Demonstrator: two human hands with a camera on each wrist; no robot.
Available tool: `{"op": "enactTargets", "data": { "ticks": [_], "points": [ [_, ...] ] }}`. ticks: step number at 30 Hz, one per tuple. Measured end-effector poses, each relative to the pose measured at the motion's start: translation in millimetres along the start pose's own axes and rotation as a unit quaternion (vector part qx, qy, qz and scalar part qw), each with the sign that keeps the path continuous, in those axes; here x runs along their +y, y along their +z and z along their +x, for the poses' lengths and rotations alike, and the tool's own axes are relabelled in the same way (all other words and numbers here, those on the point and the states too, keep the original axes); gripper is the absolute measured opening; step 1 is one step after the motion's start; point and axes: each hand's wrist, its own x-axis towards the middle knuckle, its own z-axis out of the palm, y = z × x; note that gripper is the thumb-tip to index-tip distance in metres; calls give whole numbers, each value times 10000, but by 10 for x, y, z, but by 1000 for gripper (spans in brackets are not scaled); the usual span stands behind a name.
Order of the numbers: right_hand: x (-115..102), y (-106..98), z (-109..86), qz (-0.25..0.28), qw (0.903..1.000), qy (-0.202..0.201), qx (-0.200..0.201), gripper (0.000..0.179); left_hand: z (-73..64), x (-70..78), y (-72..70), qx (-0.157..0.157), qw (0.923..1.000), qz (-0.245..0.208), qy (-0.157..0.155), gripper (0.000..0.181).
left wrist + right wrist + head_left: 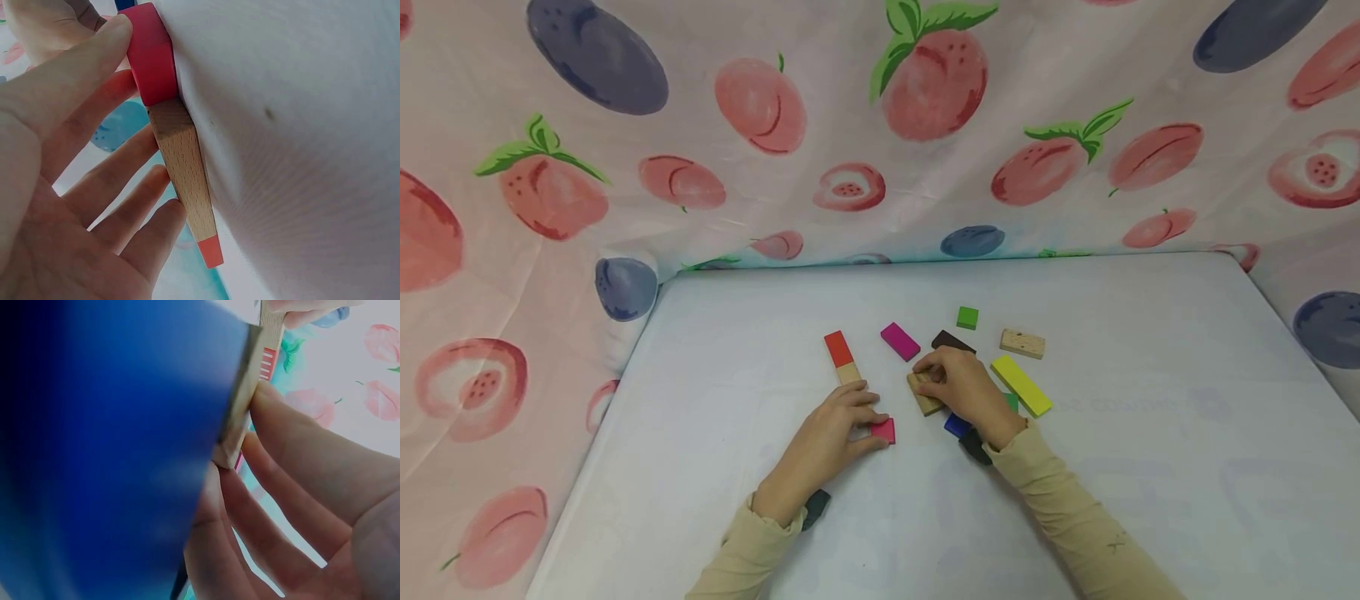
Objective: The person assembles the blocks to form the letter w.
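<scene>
My left hand has its thumb and index finger at the sides of a short pink-red block, pinching it. Its other fingers touch a plain wooden block, which stands end to end between the pink-red block and an orange-red block. To the right, my right hand pinches a light wooden block between thumb and fingers, low at the table. In the right wrist view, a blurred blue block covers much of the picture and hides part of that grip.
Around the right hand lie magenta, dark brown, yellow, blue and black blocks. Farther back are a small green block and a speckled wooden block. A dark piece lies by the left wrist.
</scene>
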Motion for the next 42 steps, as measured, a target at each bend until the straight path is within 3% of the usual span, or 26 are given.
{"op": "enactTargets", "data": {
  "ticks": [20, 42],
  "points": [
    [-73, 101, 44, -156, 9985, 492, 164, 25, -4, -8, 0, 37, 10000, -60, 40, 31],
    [-163, 194, 47, -326, 9981, 371, 369, 25, -1, -3, -3, 67, 9999, -97, 70, 31]
  ]
}}
